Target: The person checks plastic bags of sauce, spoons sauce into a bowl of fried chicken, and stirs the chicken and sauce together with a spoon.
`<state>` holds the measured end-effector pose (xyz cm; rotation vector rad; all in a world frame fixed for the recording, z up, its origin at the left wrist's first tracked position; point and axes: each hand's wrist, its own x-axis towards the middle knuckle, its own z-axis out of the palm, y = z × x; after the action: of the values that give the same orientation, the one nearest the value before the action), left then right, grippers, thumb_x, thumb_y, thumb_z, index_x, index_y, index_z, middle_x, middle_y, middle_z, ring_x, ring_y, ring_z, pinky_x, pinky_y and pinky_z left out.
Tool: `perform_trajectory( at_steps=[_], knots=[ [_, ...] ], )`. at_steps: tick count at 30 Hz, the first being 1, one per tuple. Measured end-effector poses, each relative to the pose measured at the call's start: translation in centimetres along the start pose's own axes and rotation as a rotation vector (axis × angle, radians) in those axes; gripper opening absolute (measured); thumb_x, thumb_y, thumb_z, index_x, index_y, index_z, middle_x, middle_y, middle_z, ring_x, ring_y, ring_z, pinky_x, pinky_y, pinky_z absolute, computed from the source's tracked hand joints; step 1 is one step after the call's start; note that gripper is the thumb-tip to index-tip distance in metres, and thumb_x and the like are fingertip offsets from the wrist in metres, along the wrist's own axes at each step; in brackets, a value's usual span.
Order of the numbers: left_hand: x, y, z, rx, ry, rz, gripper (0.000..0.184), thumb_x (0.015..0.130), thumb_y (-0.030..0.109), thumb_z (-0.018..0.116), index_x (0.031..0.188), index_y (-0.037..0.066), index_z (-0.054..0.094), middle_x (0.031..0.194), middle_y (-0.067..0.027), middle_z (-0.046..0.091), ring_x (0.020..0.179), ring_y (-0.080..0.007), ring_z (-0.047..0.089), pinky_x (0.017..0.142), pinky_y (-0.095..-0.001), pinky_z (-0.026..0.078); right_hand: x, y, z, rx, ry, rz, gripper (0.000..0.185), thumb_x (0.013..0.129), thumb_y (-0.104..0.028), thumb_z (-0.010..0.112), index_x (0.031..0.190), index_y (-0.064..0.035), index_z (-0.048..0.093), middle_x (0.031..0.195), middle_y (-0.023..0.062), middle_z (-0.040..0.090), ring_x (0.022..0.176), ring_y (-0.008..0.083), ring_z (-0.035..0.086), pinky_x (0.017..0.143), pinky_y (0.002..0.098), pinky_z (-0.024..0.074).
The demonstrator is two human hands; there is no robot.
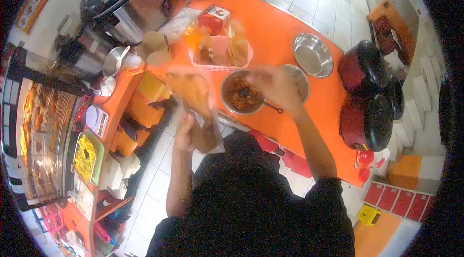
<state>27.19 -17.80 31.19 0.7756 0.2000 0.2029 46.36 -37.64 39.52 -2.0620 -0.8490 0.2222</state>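
My left hand [184,131] is closed around a paper-and-clear-film bag [205,131] on the near side of the orange counter. A flat golden-brown piece of food [189,88] shows at the bag's upper end; its exact kind is unclear. Over the counter, my right hand [273,88] is smeared by motion, so its fingers cannot be read. Beneath and beside it stands a metal bowl [226,104] of reddish-brown food [240,95]. A dark handle [273,107] sticks out over that bowl's rim. Another metal bowl [300,80] is partly hidden behind my right hand.
A pink basket [222,68] with packets stands behind the bowls. To the right are a steel bowl [314,56] and red-and-black lidded pots [362,121]. On the left are a scale [96,119], a tray of yellow food [85,158] and a glass display case [46,136].
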Motion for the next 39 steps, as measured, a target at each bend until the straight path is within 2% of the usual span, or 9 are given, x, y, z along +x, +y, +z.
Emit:
perform_trajectory(
  at_steps=[7, 8, 11, 13, 19, 22, 29, 30, 39],
  knots=[
    [3.2, -1.3, 0.8, -0.037, -0.132, -0.117, 0.038, 0.086, 0.039, 0.059, 0.112, 0.013, 0.051, 0.094, -0.0026, 0.058, 0.081, -0.0223, 0.057, 0.068, -0.0401, 0.048, -3.0, 11.2, 7.5, -0.911, -0.251, 0.174, 0.022, 0.082, -0.023, 0.056, 0.088, -0.0034, 0.065, 0.087, 0.0131, 0.063, 0.084, 0.0323, 0.059, 0.075, 0.0420, 0.0476],
    [4.2, -0.7, 2.0, -0.027, -0.131, -0.125, 0.027, 0.089, 0.037, 0.055, 0.102, 0.013, 0.052, 0.082, -0.0039, 0.057, 0.069, -0.0244, 0.058, 0.060, -0.0394, 0.048, -2.9, 11.8, 7.6, -0.895, -0.254, 0.127, 0.021, 0.082, -0.021, 0.054, 0.087, -0.0027, 0.064, 0.088, 0.0135, 0.063, 0.085, 0.0325, 0.059, 0.076, 0.0420, 0.0477],
    [5.9, -0.3, 1.8, -0.119, -0.227, -0.130, 0.053, 0.076, 0.041, 0.071, 0.107, 0.003, 0.049, 0.084, -0.0130, 0.060, 0.075, -0.0300, 0.061, 0.063, -0.0413, 0.051, -2.3, 12.1, 7.0, -0.815, -0.257, 0.064, 0.021, 0.082, -0.017, 0.051, 0.085, -0.0014, 0.064, 0.090, 0.0144, 0.063, 0.087, 0.0325, 0.060, 0.076, 0.0419, 0.0482],
    [6.6, 0.5, 3.8, -0.217, -0.219, -0.172, 0.048, 0.073, 0.033, 0.076, 0.102, 0.004, 0.052, 0.083, -0.0141, 0.061, 0.076, -0.0330, 0.061, 0.068, -0.0467, 0.049, -1.5, 9.9, 4.0, -0.727, -0.253, 0.140, 0.021, 0.082, -0.016, 0.050, 0.085, -0.0017, 0.065, 0.090, 0.0145, 0.063, 0.086, 0.0319, 0.062, 0.075, 0.0417, 0.0490],
    [9.1, 1.1, 4.9, -0.156, -0.491, -0.142, 0.045, 0.072, 0.029, 0.076, 0.099, 0.002, 0.052, 0.086, -0.0159, 0.062, 0.077, -0.0341, 0.062, 0.070, -0.0476, 0.049, -1.9, 10.0, -2.7, 0.116, -0.134, 0.250, 0.018, 0.084, -0.014, 0.057, 0.095, -0.0028, 0.066, 0.086, 0.0141, 0.062, 0.081, 0.0256, 0.062, 0.071, 0.0365, 0.0470],
    [10.0, 0.4, 3.4, -0.058, -0.601, -0.250, 0.048, 0.072, 0.029, 0.076, 0.103, 0.002, 0.052, 0.086, -0.0148, 0.064, 0.078, -0.0321, 0.063, 0.071, -0.0449, 0.049, -2.4, 9.1, -4.7, 0.156, -0.094, 0.271, 0.017, 0.084, -0.012, 0.061, 0.097, -0.0015, 0.064, 0.084, 0.0132, 0.063, 0.075, 0.0225, 0.061, 0.066, 0.0336, 0.0458],
    [9.9, -1.5, 7.2, 0.443, -0.318, -0.582, 0.069, 0.069, 0.036, 0.077, 0.119, -0.001, 0.048, 0.115, -0.0110, 0.057, 0.108, -0.0243, 0.054, 0.095, -0.0393, 0.041, -5.3, 6.0, -7.7, 0.144, 0.020, 0.361, 0.014, 0.084, -0.009, 0.062, 0.096, -0.0014, 0.064, 0.083, 0.0104, 0.064, 0.064, 0.0156, 0.055, 0.058, 0.0275, 0.0435],
    [10.3, -2.1, 7.1, 0.427, -0.416, -0.683, 0.074, 0.076, 0.032, 0.074, 0.132, -0.002, 0.039, 0.122, -0.0060, 0.053, 0.114, -0.0158, 0.047, 0.099, -0.0320, 0.036, -5.8, 6.0, -8.1, 0.108, 0.026, 0.375, 0.014, 0.084, -0.009, 0.062, 0.095, -0.0014, 0.064, 0.083, 0.0100, 0.064, 0.064, 0.0150, 0.055, 0.058, 0.0272, 0.0433],
    [11.1, -4.7, 11.0, 0.348, -0.330, -1.128, 0.055, 0.087, 0.024, 0.062, 0.131, -0.001, 0.041, 0.128, -0.0087, 0.050, 0.118, -0.0178, 0.046, 0.103, -0.0352, 0.035, -9.3, 8.7, -9.7, 0.205, 0.133, 0.482, 0.018, 0.082, -0.010, 0.059, 0.099, -0.0054, 0.066, 0.084, 0.0129, 0.065, 0.068, 0.0243, 0.063, 0.064, 0.0315, 0.0501]
  ],
)
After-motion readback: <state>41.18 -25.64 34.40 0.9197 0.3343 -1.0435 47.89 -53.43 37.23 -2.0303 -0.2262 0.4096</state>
